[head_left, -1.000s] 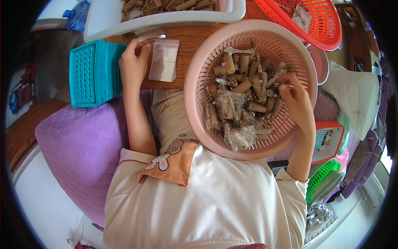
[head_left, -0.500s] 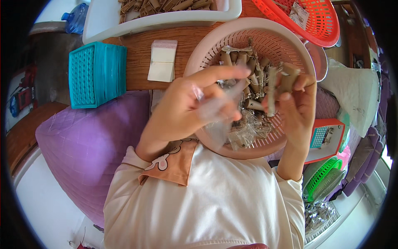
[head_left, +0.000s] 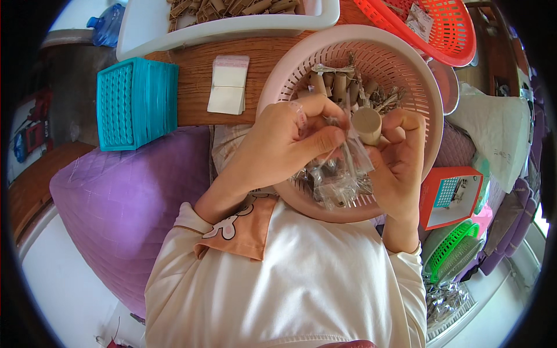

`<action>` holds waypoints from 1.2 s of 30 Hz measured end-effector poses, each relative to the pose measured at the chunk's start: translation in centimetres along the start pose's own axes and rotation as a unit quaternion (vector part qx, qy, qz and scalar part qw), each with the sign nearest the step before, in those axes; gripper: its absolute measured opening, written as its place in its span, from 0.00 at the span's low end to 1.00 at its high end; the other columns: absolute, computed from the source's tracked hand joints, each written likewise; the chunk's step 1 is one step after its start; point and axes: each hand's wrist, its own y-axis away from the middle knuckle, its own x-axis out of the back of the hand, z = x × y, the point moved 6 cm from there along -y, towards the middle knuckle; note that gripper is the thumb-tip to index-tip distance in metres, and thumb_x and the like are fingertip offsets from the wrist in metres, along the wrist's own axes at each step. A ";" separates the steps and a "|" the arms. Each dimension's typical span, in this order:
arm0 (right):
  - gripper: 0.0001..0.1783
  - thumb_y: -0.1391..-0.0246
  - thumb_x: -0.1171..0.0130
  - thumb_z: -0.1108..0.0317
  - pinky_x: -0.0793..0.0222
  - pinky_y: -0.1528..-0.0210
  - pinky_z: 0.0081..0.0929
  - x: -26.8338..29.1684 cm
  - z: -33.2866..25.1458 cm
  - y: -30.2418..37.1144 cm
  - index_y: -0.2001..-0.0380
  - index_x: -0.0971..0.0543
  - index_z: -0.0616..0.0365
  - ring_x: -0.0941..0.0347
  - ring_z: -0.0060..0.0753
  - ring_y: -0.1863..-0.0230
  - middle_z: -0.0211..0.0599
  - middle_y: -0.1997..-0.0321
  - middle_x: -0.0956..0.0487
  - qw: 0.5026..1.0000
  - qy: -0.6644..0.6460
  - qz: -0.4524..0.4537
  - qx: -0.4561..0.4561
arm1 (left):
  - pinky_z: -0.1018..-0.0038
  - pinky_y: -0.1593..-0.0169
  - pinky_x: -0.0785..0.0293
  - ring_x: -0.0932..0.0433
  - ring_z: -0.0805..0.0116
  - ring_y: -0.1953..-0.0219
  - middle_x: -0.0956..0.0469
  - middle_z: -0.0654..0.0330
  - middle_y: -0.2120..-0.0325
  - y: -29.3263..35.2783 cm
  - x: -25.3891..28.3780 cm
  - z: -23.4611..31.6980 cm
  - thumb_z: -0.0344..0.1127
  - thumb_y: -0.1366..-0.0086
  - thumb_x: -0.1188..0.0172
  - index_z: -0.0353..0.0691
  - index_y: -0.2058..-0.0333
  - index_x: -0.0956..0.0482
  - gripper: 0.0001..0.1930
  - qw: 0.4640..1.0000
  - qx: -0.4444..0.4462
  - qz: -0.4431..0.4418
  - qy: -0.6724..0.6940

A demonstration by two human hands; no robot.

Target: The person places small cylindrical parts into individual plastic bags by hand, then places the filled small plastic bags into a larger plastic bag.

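Above pink basket (head_left: 436, 110): left hand (head_left: 293, 133) pinches clear bag (head_left: 360, 159); right hand (head_left: 403, 153) grips brown cylinder (head_left: 367, 124) between thumb and curled fingers. Cylinder lies just beyond right thumb, to right of left fingertips; right hand nearer, touching it. Long axis tilts up, round end facing viewer. Bag hangs between hands, just below cylinder; whether its mouth is open, cannot tell. Beneath, more brown tubes (head_left: 342, 87) in basket. Farther, on table, pale packet stack (head_left: 228, 87), then white tub (head_left: 261, 24).

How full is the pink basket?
Partly full: tubes and clear bags lie inside the basket, below bare upper wall. Exact level: cannot tell; left hand and right hand block part.
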 end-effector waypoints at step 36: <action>0.13 0.66 0.40 0.80 0.34 0.70 0.16 2.0 -4.0 -0.5 0.71 0.25 0.67 0.30 0.27 0.72 0.37 0.73 0.26 0.958 0.217 0.171 0.072 | 0.82 0.65 0.28 0.25 0.76 0.69 0.23 0.57 0.72 0.1 -0.1 1.4 0.28 0.53 0.37 0.35 0.60 0.29 0.20 0.982 -0.144 0.095 -0.075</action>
